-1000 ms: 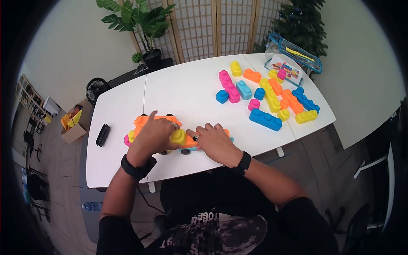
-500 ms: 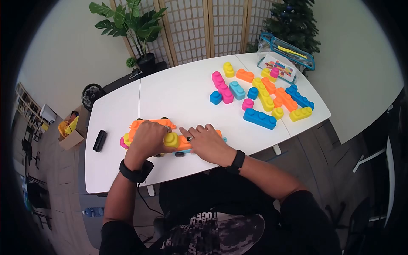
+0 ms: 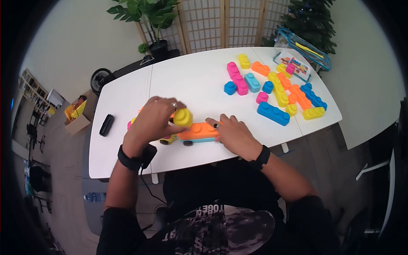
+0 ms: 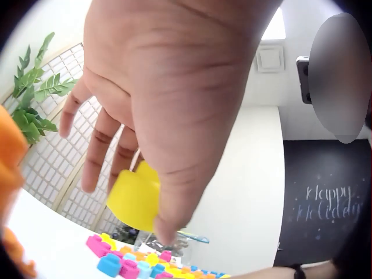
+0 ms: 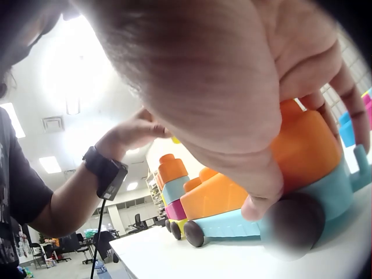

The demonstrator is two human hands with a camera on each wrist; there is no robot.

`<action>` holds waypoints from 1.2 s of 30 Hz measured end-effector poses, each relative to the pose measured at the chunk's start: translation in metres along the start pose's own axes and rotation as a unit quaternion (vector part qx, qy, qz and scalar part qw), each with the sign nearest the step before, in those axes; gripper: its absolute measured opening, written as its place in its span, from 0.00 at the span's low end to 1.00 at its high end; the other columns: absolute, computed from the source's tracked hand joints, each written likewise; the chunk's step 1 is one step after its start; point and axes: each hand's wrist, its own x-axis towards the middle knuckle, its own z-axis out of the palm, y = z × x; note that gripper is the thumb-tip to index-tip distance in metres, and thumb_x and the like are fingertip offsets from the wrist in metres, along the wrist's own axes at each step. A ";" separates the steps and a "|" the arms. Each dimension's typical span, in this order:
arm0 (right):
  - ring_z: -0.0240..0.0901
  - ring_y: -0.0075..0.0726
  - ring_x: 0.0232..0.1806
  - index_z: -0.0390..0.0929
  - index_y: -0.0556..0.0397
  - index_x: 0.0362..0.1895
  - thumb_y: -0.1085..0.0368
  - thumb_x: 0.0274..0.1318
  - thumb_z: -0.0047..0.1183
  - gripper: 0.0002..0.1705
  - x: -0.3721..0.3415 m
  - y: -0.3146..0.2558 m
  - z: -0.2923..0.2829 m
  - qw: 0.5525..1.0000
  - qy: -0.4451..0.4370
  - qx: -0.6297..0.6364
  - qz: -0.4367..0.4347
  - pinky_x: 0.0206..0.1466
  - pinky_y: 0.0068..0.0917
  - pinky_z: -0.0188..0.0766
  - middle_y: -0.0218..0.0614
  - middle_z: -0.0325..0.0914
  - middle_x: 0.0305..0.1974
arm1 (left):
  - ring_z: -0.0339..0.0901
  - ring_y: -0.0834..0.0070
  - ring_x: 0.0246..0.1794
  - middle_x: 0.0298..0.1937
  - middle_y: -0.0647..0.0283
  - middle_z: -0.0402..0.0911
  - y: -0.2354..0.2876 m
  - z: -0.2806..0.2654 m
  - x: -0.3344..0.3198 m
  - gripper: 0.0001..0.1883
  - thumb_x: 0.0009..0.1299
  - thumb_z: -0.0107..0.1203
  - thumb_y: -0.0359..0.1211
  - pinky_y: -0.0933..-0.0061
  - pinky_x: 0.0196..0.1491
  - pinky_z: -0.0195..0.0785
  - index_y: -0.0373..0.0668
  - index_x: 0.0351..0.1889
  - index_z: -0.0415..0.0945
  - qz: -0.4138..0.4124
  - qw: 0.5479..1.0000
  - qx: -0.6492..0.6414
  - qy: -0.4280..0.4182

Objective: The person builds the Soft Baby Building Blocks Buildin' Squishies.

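Note:
Between thumb and fingers, my left hand [image 3: 155,119] pinches a yellow toy building block [image 3: 183,117], which also shows in the left wrist view. The yellow block is held above the left end of a long orange block [image 3: 197,131]. Under the orange block is a light blue wheeled base [image 5: 226,225] with dark wheels. At its right end, my right hand [image 3: 236,136] grips the orange block, with the thumb tip low on the near side. Farther left stands another wheeled stack with an orange block [image 5: 172,168] on top, partly hidden behind my left hand in the head view.
Loose blocks in several colours, among them a long blue block [image 3: 273,113], lie at the table's right. A clear bag [image 3: 293,63] stands behind them. A black case [image 3: 106,125] lies at the left of the white table [image 3: 121,159].
The yellow block has come up off the left end of the orange block in my left hand, baring the studs there. My right hand stays at the right end. The head view has shifted.

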 end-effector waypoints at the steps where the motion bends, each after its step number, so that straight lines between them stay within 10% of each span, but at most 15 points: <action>1: 0.77 0.52 0.55 0.64 0.39 0.82 0.61 0.66 0.64 0.41 0.000 -0.001 0.001 1.000 0.004 -0.002 -0.002 0.53 0.48 0.79 0.46 0.75 0.55 | 0.85 0.56 0.50 0.48 0.57 0.89 0.006 -0.006 0.004 0.25 0.61 0.76 0.43 0.57 0.61 0.73 0.43 0.54 0.86 0.001 0.999 0.001 0.034; 7: 0.76 0.58 0.63 0.55 0.38 0.86 0.53 0.66 0.66 0.50 0.000 0.010 -0.031 0.998 0.041 0.052 0.001 0.58 0.52 0.78 0.48 0.74 0.64 | 0.88 0.55 0.48 0.52 0.54 0.89 0.033 0.031 0.046 0.26 0.66 0.74 0.40 0.57 0.51 0.81 0.43 0.61 0.83 -0.087 0.994 0.048 0.035; 16: 0.83 0.57 0.57 0.85 0.49 0.56 0.61 0.58 0.70 0.21 0.123 0.139 -0.028 0.993 0.034 -0.092 0.061 0.57 0.51 0.82 0.50 0.84 0.52 | 0.89 0.56 0.48 0.46 0.56 0.91 0.032 0.073 0.088 0.27 0.68 0.73 0.44 0.53 0.49 0.82 0.42 0.60 0.81 -0.157 0.970 0.125 -0.139; 22: 0.82 0.56 0.53 0.82 0.51 0.52 0.59 0.56 0.71 0.22 0.127 0.150 -0.016 0.981 0.143 -0.123 -0.036 0.50 0.50 0.81 0.47 0.85 0.47 | 0.87 0.58 0.50 0.50 0.57 0.89 0.075 0.028 0.005 0.32 0.69 0.73 0.46 0.56 0.51 0.81 0.41 0.67 0.79 -0.151 0.985 0.050 0.066; 27: 0.81 0.49 0.41 0.76 0.55 0.47 0.50 0.60 0.73 0.26 0.098 0.050 -0.073 0.982 0.076 0.151 -0.086 0.46 0.42 0.78 0.45 0.84 0.41 | 0.88 0.63 0.30 0.39 0.58 0.92 0.061 0.071 -0.070 0.41 0.65 0.77 0.47 0.64 0.40 0.81 0.37 0.72 0.75 -0.235 0.964 -0.068 0.107; 36: 0.84 0.57 0.49 0.82 0.62 0.53 0.49 0.64 0.67 0.29 0.084 -0.048 -0.040 0.987 -0.007 0.075 -0.144 0.54 0.44 0.81 0.50 0.84 0.49 | 0.86 0.56 0.26 0.25 0.58 0.87 0.029 0.133 -0.085 0.41 0.73 0.69 0.52 0.57 0.35 0.79 0.29 0.72 0.73 -0.346 0.915 -0.188 0.087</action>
